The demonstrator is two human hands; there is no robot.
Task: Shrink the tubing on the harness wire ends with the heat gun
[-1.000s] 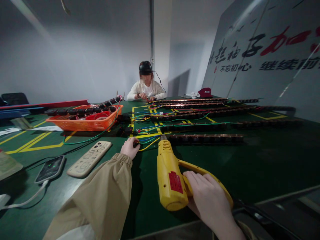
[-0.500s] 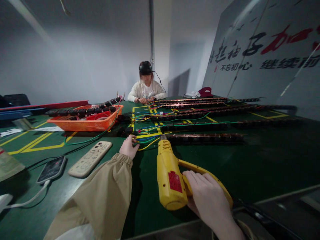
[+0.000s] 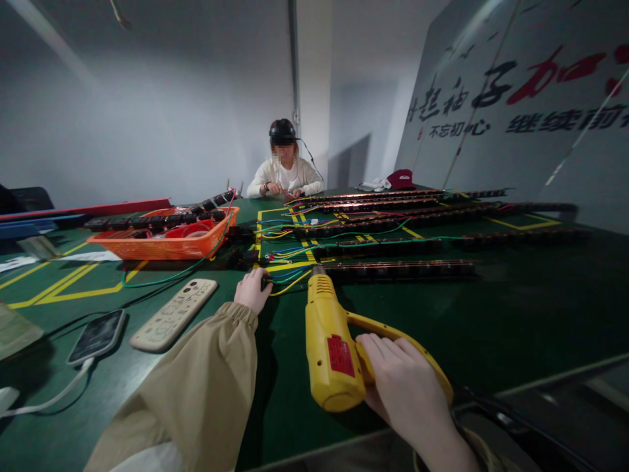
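Observation:
My right hand is wrapped round the handle of a yellow heat gun with a red label. The gun's metal nozzle points away from me, beside the near end of a long dark strip with copper-coloured edges. Blue, green and yellow wires run leftward from that end. At their left ends, my left hand has its fingers closed on the wires.
More long dark strips with wires lie farther back. An orange basket of black parts stands left. Two phones lie near my left sleeve. Across the green table, a person sits by a dark red cap.
The whole view has shifted slightly, moving things a little to the left. The fingers of my left hand have closed in more on the wire ends. My right hand keeps its hold on the heat gun.

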